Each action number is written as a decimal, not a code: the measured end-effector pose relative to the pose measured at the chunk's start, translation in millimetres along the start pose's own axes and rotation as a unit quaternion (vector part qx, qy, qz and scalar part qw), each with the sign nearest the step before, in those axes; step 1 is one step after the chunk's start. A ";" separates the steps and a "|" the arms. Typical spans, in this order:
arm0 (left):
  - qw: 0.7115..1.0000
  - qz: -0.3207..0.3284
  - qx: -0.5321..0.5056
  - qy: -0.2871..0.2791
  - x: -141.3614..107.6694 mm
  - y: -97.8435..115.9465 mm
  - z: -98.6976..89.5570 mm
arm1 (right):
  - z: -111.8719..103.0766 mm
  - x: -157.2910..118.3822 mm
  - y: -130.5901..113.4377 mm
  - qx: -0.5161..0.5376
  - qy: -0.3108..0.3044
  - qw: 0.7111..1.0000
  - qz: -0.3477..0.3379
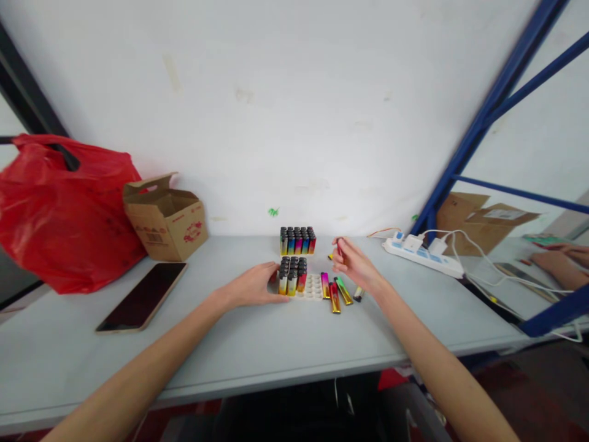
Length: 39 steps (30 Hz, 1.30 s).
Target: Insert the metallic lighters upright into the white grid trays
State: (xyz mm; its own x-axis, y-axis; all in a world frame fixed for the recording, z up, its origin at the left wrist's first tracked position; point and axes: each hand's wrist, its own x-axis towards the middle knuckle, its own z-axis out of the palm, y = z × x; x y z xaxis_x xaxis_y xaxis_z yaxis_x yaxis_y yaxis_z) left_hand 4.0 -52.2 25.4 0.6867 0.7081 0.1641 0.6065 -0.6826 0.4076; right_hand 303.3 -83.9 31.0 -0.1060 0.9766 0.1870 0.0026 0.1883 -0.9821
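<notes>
Lighters (292,270) stand upright in the left part of a white holed tray (313,288), with open holes at its right. My left hand (253,285) grips the tray's left end, thumb in front and fingers behind. Just right of the tray and above the table, my right hand (353,263) is closed in a pinch on a red lighter (339,247), mostly hidden by the fingers. Loose beside the tray lie a magenta lighter (325,286), a red one (334,298) and a green one (343,291). A further lighter (358,294) lies partly under my right forearm.
Behind the tray stands a block of upright lighters (298,241). On the left are a phone (143,297), an open cardboard box (166,221) and a red plastic bag (73,215). A power strip (423,258) with cables sits at right, near a blue frame (478,129). Another person's hand (559,264) shows beyond.
</notes>
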 end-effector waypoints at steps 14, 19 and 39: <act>1.000 -0.018 0.025 -0.003 1.4 3.9 1.3 | 34.6 -9.1 21.9 -0.298 0.102 0.941 -0.119; 1.000 -0.016 0.002 0.004 1.2 0.7 2.8 | 34.9 -14.0 19.1 -0.276 0.076 0.952 -0.109; 1.000 -0.007 -0.002 -0.001 0.5 0.1 2.6 | 47.5 -25.2 22.0 -0.509 -0.092 0.831 -0.204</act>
State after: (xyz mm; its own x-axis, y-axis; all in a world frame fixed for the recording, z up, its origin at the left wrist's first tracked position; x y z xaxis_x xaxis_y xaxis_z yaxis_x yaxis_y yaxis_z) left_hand 5.5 -52.4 23.3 0.6792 0.7170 0.1569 0.6140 -0.6722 0.4137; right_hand 258.8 -109.3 3.7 -0.4539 0.7957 0.4010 0.7597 0.5808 -0.2925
